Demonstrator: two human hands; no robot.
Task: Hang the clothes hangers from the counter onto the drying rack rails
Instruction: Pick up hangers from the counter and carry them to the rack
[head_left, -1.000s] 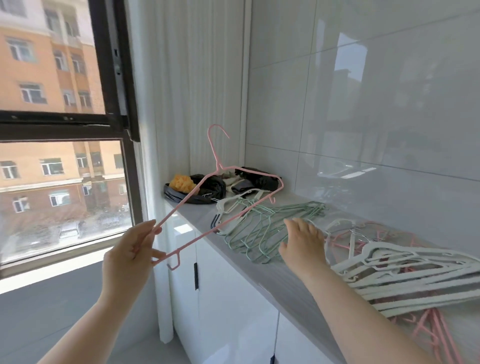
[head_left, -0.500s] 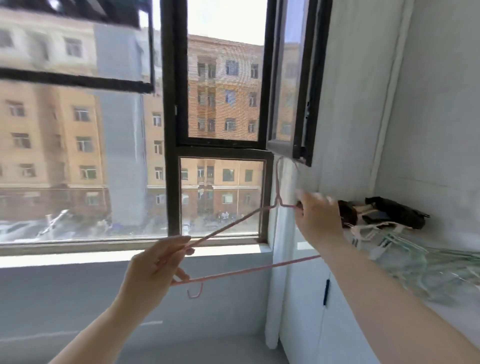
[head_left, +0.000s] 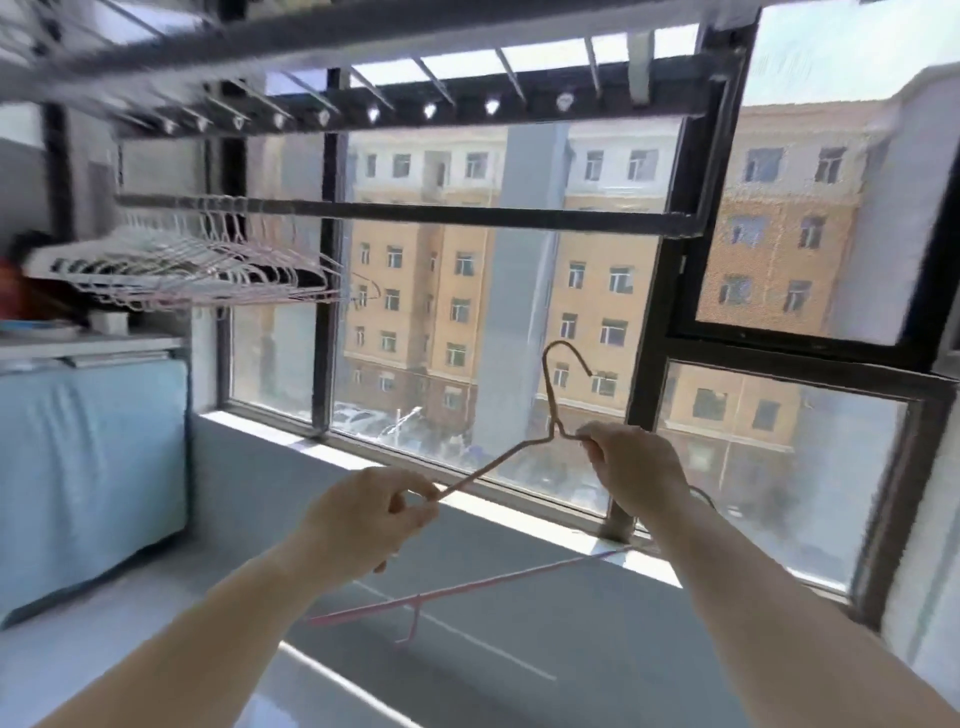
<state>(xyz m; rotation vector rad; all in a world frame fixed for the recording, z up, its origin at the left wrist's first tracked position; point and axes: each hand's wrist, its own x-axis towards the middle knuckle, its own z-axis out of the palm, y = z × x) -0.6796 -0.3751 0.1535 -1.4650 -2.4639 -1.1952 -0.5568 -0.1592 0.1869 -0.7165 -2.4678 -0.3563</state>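
A thin pink wire hanger (head_left: 488, 466) was held up in the air in front of the window (head_left: 644, 395), below the drying rack rail (head_left: 467, 213) and not touching it. Its hook stood upright, with the open end curving over to the right, and looked dark against the bright buildings outside. From the short neck, one shoulder sloped down to the left. The straight bottom bar ran low between the two forearms, a clearer pink there, with a small notch hook hanging under it near the middle.

The left hand (head_left: 374, 519) pinched the lower end of the left shoulder between thumb and curled fingers. The right hand (head_left: 634, 467) gripped the right shoulder just beside the neck, fingers curled round the wire. The rest of that shoulder was hidden behind the hand and wrist.

Up and to the left, a dense row of hung hangers (head_left: 182, 270), pale and pink, was suspended from the same dark rail, well apart from the held one. The row was blurred, so single hangers were hard to tell. A second, higher bar (head_left: 415, 111) of the rack carried a row of small fittings. A light-blue cloth (head_left: 88, 457) covered something at the left edge.
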